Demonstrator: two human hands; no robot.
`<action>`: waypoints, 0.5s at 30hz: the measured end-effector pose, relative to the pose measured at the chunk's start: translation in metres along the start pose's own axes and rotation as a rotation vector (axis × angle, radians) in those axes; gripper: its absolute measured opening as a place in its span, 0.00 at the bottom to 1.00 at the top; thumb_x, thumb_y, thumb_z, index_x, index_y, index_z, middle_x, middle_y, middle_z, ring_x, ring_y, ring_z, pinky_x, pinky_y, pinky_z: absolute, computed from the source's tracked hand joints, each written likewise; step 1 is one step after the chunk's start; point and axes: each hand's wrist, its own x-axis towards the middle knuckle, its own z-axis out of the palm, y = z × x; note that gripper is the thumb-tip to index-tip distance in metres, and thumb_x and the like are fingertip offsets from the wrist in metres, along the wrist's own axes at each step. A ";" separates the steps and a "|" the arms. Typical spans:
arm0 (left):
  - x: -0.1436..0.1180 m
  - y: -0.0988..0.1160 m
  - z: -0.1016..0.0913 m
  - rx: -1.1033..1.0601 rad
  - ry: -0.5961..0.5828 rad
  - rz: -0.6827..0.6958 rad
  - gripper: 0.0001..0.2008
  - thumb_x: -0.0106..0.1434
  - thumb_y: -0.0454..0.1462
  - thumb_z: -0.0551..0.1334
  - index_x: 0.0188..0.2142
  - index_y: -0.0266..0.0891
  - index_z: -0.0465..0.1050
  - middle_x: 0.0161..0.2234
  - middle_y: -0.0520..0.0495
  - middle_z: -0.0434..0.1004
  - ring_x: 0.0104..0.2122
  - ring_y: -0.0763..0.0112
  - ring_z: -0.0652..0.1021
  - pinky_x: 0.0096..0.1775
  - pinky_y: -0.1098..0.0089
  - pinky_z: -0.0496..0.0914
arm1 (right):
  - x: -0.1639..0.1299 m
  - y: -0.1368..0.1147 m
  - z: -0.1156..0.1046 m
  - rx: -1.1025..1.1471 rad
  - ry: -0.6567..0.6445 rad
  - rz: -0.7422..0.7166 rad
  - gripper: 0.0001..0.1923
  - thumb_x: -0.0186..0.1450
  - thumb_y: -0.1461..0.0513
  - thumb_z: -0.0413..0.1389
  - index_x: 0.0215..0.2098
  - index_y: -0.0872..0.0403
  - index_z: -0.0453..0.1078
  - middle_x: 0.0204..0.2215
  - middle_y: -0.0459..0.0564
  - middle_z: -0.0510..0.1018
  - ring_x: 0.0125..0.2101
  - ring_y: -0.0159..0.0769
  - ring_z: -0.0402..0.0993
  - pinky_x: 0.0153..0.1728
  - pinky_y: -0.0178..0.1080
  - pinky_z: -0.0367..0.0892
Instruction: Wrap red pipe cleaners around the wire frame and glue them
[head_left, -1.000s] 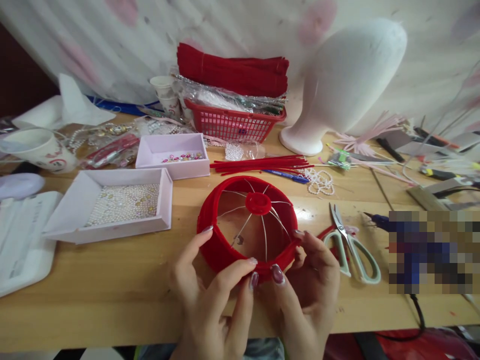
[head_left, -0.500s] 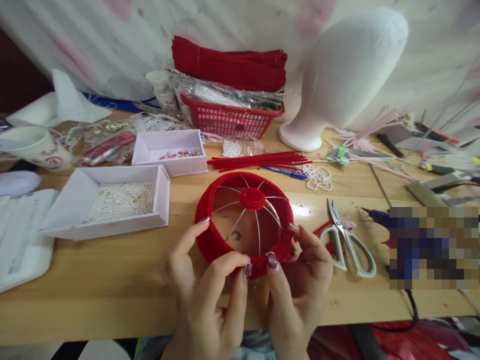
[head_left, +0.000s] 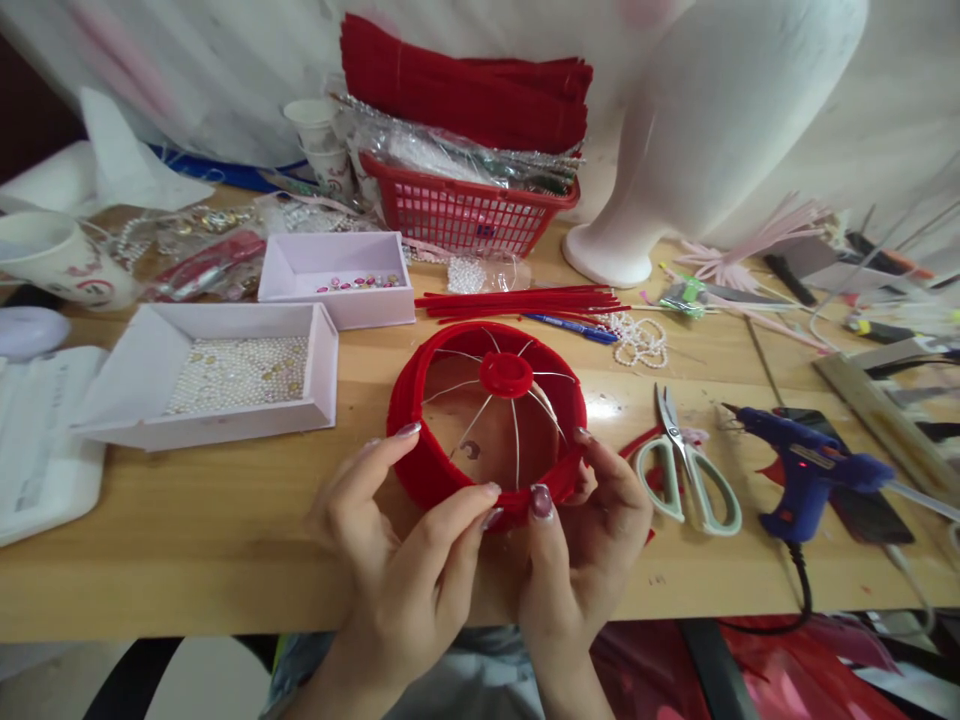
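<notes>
left hand: I see my fingers curled onto the near-left rim of the red ring frame, thumb and forefinger pinching its near edge.
right hand: fingers closed on the near-right rim of the same frame, thumb next to my left thumb.
red ring frame: sits on the worktop between both hands, tilted up toward me; thin wire spokes meet a red hub.
scissors: just right of my right hand, flat, blades pointing away.
glue gun: further right, blue, cord running off the near edge.
bead tray: left and beyond my left hand, full of pearls.
small tray: behind that, a few pink stones.
red stems: beyond the frame, lying flat.
red basket: further back.
foam head: far right of the basket.
</notes>
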 end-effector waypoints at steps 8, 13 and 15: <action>-0.001 -0.003 -0.005 0.045 0.038 0.046 0.10 0.63 0.31 0.65 0.42 0.49 0.76 0.45 0.46 0.70 0.51 0.58 0.71 0.52 0.57 0.67 | 0.003 -0.003 0.002 0.058 0.019 -0.046 0.27 0.68 0.64 0.56 0.65 0.45 0.62 0.66 0.53 0.62 0.67 0.50 0.58 0.67 0.67 0.49; -0.010 -0.012 -0.016 0.076 -0.007 0.078 0.10 0.66 0.35 0.61 0.43 0.52 0.77 0.30 0.49 0.69 0.35 0.62 0.72 0.44 0.56 0.66 | 0.001 -0.004 -0.001 0.029 -0.032 -0.003 0.29 0.69 0.64 0.56 0.67 0.45 0.59 0.67 0.54 0.63 0.66 0.51 0.60 0.66 0.69 0.51; -0.011 -0.015 -0.017 0.088 -0.073 0.130 0.14 0.67 0.38 0.61 0.50 0.53 0.77 0.36 0.46 0.70 0.35 0.61 0.72 0.41 0.55 0.66 | 0.000 -0.003 -0.003 0.027 -0.044 -0.005 0.29 0.69 0.64 0.55 0.67 0.45 0.59 0.66 0.53 0.64 0.66 0.51 0.60 0.66 0.68 0.51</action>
